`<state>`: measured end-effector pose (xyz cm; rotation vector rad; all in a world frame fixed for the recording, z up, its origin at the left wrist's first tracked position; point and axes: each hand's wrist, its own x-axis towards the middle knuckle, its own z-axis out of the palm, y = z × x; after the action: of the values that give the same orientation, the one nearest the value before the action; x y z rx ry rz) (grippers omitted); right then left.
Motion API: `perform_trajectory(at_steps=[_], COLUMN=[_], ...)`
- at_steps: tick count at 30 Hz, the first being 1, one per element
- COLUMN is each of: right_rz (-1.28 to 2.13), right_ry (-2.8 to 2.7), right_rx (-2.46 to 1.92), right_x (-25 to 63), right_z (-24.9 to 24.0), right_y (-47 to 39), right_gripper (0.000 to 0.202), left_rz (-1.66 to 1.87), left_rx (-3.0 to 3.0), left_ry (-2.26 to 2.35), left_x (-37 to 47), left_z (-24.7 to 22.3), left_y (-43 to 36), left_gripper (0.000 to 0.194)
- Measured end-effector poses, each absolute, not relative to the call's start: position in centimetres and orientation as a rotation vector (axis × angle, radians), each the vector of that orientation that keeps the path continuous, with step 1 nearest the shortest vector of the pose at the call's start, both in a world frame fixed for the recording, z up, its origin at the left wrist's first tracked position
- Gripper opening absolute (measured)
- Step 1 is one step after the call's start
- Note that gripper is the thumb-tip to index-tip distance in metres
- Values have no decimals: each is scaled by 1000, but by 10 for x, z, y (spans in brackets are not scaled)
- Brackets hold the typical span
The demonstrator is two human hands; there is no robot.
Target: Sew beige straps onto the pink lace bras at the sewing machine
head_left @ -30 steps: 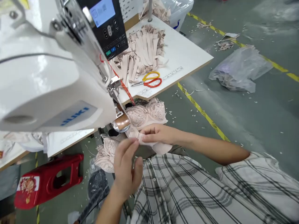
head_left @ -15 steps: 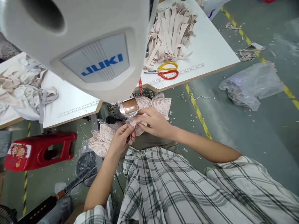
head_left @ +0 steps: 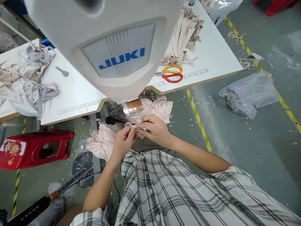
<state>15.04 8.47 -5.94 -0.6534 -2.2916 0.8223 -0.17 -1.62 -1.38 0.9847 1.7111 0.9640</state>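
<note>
My left hand (head_left: 124, 138) pinches the edge of a pale pink lace bra (head_left: 101, 141) between thumb and fingers. Close beside it, my right hand (head_left: 154, 128) has its fingertips closed on the same edge, so the two hands almost touch. One lace part hangs to the left of my hands; another spreads behind them to the right. Just beyond my fingers is the white JUKI sewing machine (head_left: 122, 59), its head filling the upper middle of the view. The needle area is hidden behind the machine's head and a brown clear guard (head_left: 134, 106).
Scissors (head_left: 172, 73) with yellow and red handles lie on the white table (head_left: 218, 59) by many pale strips (head_left: 183, 37). Fabric pieces (head_left: 25, 84) are heaped at left. A red stool (head_left: 39, 149) and a plastic bag (head_left: 250, 92) are on the floor.
My fingertips have drawn closer together on the bra's edge, and the right fingers are lower and more pinched. My view has shifted, so the machine head appears further right.
</note>
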Motion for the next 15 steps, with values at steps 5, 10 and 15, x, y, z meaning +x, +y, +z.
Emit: perform_trajectory(at_steps=[5, 10, 15], right_rz=[727, 794, 507], right_ry=[-2313, -2446, -2580], right_rx=[-692, -520, -1025], right_x=[146, 153, 172], right_z=[-66, -78, -61], right_y=[79, 94, 213], right_gripper=[25, 29, 39], left_rz=[994, 986, 1025], left_rx=[969, 799, 723], left_ry=[1743, 1676, 1680], left_x=[-3, -12, -28], left_z=[-24, -43, -39], left_y=[-13, -6, -12], left_gripper=[43, 45, 50])
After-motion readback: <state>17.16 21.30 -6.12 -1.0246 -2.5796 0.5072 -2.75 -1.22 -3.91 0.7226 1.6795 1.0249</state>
